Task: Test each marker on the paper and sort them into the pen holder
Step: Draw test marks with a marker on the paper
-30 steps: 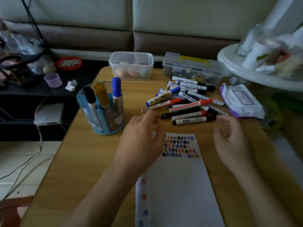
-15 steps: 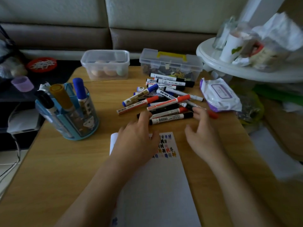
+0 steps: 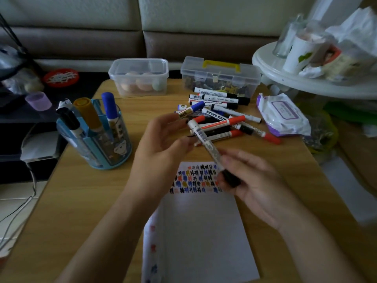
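1. I saw the right grip [image 3: 253, 184] pinching a black-capped marker [image 3: 204, 139] at its cap end, above the paper [image 3: 204, 225].
2. The left grip [image 3: 159, 148] curled by its tail; whether it held the marker, I could not tell.
3. The pen holder [image 3: 120, 148] stood left on the worktop [image 3: 81, 201].

Dim room: wooden table [image 3: 81, 201] before a cream sofa [image 3: 204, 13].

The right hand [image 3: 255, 184] is motion-blurred, and its fingers cover part of the marker's [image 3: 204, 139] black end. The left hand [image 3: 161, 148] hides the paper's [image 3: 200, 231] upper left corner and part of the pile [image 3: 220, 119]. The paper's lower left corner runs off the frame. The labels are too small to read.
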